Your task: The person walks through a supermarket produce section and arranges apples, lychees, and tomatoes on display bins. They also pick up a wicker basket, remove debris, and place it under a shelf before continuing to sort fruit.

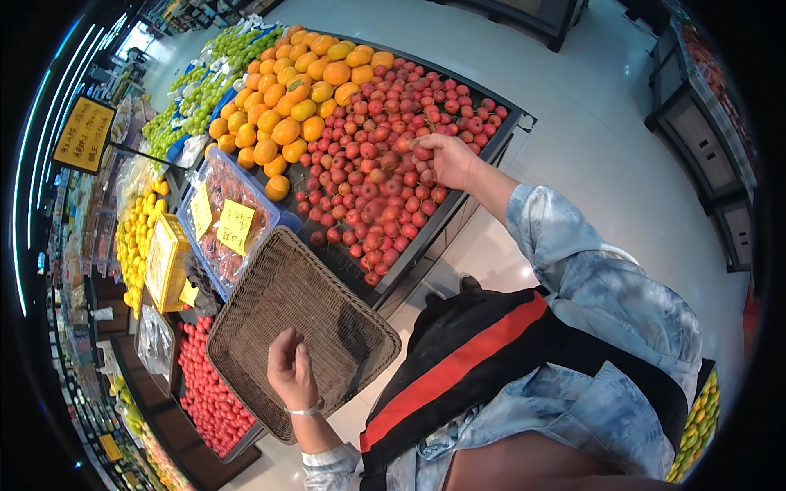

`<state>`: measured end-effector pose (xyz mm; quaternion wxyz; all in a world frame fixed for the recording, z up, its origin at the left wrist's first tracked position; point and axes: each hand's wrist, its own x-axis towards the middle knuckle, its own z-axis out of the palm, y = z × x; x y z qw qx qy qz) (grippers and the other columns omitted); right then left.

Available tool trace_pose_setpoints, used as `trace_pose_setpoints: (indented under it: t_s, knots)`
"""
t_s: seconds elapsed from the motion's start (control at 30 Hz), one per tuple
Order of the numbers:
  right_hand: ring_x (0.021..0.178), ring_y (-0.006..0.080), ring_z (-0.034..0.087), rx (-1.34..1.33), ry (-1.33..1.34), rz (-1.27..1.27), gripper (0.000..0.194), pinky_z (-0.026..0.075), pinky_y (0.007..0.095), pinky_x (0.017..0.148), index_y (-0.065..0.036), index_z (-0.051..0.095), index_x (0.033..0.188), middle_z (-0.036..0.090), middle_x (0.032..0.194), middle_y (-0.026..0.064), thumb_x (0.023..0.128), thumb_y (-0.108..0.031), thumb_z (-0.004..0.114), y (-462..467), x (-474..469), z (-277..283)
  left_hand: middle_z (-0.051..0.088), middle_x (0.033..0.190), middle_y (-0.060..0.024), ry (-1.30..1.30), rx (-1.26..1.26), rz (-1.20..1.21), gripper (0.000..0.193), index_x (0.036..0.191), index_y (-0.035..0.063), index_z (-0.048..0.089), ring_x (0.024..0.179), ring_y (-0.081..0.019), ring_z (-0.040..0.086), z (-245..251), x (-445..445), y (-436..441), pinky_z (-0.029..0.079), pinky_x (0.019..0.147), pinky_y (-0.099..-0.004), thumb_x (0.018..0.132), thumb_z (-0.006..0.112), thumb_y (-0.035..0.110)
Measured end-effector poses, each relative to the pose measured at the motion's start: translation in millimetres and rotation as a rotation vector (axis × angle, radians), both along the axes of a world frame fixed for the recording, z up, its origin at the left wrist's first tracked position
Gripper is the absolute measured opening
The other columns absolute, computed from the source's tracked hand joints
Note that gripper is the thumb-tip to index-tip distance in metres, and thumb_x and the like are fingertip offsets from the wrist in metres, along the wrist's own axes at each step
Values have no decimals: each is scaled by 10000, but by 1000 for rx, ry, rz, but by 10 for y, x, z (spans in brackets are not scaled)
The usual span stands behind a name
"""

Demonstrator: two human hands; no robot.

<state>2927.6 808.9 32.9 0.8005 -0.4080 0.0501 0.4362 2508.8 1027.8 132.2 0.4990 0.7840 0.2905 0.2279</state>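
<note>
My right hand [453, 162] is at the right side of a heap of red hawthorn fruits [384, 178], with one hawthorn fruit [422, 153] between its thumb and fingers. A brown wicker basket [295, 282] leans at the front of the display, its inside towards me and nothing visible in it. Over the basket's lower part is my left hand [291, 374], wearing a pale wristband. Its fingers are bent, the thumb stands apart from them, and nothing shows in its grasp.
Orange persimmons [285, 131] and green grapes [199, 98] lie beyond the hawthorns. A blue-edged plastic crate [270, 212] with wrapped fruit and yellow notes adjoins the basket. Small red fruits [212, 393] lie left of it. The black display edge [424, 245] runs before me.
</note>
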Motion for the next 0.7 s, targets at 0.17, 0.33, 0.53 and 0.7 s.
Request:
trace_pose_setpoints:
  t_s: [0.17, 0.33, 0.53, 0.7]
  knots:
    - [783, 167, 617, -242, -392, 83, 229, 492, 315, 616, -61, 663, 1059, 669, 943, 76, 854, -159, 632, 150, 166, -7, 675, 1092, -94, -61, -97, 160, 264, 1200, -42, 623, 1010, -170, 647, -133, -236, -86, 507, 925, -295, 952, 650, 45]
    - [1051, 314, 646, -985, -1345, 344, 365, 527, 440, 877, -183, 678, 1161, 647, 1149, 125, 796, -209, 675, 534, 89, 103, 674, 1094, -93, -85, -71, 156, 252, 1194, -35, 629, 1003, -166, 640, -130, 66, -192, 503, 922, -295, 957, 644, 49]
    - [1087, 319, 618, -1084, -1548, 693, 334, 518, 460, 873, -198, 669, 1146, 599, 1162, 106, 822, -278, 668, 707, 168, 132, 661, 1062, -109, -124, 22, -70, 232, 1137, -30, 648, 975, -183, 651, 80, 850, -601, 511, 886, -303, 910, 656, 14]
    - [852, 261, 665, -647, -1268, 422, 267, 528, 405, 747, -95, 696, 958, 667, 923, 86, 855, -336, 647, 660, 421, 89, 663, 1059, -92, -117, -7, -71, 238, 1150, -21, 652, 959, -165, 650, 49, 1502, -891, 507, 878, -290, 915, 660, 18]
